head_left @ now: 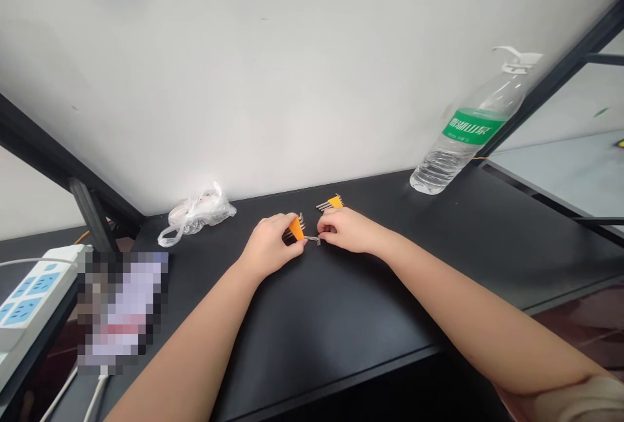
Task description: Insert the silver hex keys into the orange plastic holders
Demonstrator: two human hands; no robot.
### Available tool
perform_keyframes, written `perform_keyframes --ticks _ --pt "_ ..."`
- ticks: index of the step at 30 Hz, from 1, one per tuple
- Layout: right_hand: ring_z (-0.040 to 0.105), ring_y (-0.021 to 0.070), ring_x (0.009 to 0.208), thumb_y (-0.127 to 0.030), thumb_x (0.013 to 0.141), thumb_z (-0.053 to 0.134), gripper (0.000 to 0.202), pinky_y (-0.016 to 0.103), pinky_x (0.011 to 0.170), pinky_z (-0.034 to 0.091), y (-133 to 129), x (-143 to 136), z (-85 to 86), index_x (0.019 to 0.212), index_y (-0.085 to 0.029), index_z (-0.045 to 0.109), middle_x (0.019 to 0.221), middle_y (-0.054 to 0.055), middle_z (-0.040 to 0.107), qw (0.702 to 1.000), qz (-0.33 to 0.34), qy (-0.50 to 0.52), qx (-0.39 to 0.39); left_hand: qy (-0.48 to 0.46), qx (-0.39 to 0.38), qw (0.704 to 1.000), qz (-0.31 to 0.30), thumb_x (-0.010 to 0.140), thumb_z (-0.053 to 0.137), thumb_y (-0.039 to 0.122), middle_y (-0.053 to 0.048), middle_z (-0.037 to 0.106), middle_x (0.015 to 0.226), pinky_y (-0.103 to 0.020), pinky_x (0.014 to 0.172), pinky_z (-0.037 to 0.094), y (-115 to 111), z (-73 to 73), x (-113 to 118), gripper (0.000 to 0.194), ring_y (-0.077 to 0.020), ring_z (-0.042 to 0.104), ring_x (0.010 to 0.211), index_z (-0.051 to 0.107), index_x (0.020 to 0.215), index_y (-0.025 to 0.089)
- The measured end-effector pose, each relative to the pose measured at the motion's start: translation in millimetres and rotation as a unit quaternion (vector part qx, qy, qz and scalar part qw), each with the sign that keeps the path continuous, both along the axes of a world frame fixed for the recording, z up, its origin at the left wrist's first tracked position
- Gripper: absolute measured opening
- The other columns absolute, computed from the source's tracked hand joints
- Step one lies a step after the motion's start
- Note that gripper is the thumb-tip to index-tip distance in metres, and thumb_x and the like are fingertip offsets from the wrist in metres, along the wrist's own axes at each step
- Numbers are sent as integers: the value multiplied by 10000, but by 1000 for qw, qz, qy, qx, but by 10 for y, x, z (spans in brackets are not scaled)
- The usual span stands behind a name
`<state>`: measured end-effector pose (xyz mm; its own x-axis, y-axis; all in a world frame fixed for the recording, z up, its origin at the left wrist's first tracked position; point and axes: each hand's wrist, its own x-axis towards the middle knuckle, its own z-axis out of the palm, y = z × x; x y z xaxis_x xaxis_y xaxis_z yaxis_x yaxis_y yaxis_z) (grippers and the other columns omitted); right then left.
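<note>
My left hand (273,245) is closed round an orange holder (296,228) with several metal hex keys in it. One L-shaped hex key (312,238) sticks out of that holder to the right, its bent end pointing down. Just right of this key is my right hand (344,229), its fingers curled and pressed together near the bent end; whether they hold anything is hidden. Behind the right hand a second orange holder (336,201) with several hex keys lies on the black table (312,318).
A large water bottle (458,129) stands at the back right against the wall. At the back left lies a clear plastic bag (197,212). A white power strip (34,292) and a blurred-out object (127,308) with a cable are at the left.
</note>
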<state>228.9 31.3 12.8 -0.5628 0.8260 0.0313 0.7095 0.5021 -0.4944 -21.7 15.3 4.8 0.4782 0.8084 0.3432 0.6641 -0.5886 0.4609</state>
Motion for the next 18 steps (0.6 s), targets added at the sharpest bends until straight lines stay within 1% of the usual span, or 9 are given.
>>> perform_keyframes --ticks 3,7,11,14,16,18 --pt "616 169 761 -173 895 641 85 299 672 446 1 -20 -9 857 -215 704 911 39 689 1000 -6 -7 -5 4 -8 1000 2 836 727 343 -17 693 936 -352 801 525 3 -5 -4 400 -204 650 829 634 1212 245" --pt "619 171 742 -141 873 633 107 297 659 438 -19 -56 11 811 -212 683 873 40 688 1000 -16 -26 2 7 -9 1000 -5 832 736 352 -17 691 927 -341 776 525 2 3 -3 381 -203 649 820 644 1187 250" --pt "595 179 666 -127 796 680 115 297 574 381 -66 -52 44 737 -217 638 786 44 674 994 -56 -93 3 3 -11 1000 -10 832 736 353 -16 686 913 -330 754 520 7 8 0 379 -200 645 806 649 1187 252" --pt "545 173 591 -126 747 706 187 307 525 325 -103 -43 57 666 -211 560 716 49 650 987 -74 -141 12 3 -10 1000 -9 831 735 352 -13 684 907 -332 756 520 10 -1 1 355 -200 643 807 656 1162 254" --pt "529 165 581 -129 749 689 198 305 525 320 -118 -39 73 664 -212 531 701 38 642 989 -68 -127 16 1 -5 1000 -5 829 736 352 -12 685 909 -337 767 521 10 -12 -1 362 -201 643 810 653 1168 255" --pt "533 157 604 -125 767 653 167 293 548 340 -126 -36 104 702 -215 529 709 17 638 996 -44 -77 16 -2 -1 1000 1 832 736 359 -12 687 916 -342 776 522 9 -21 -5 384 -201 644 809 645 1190 255"
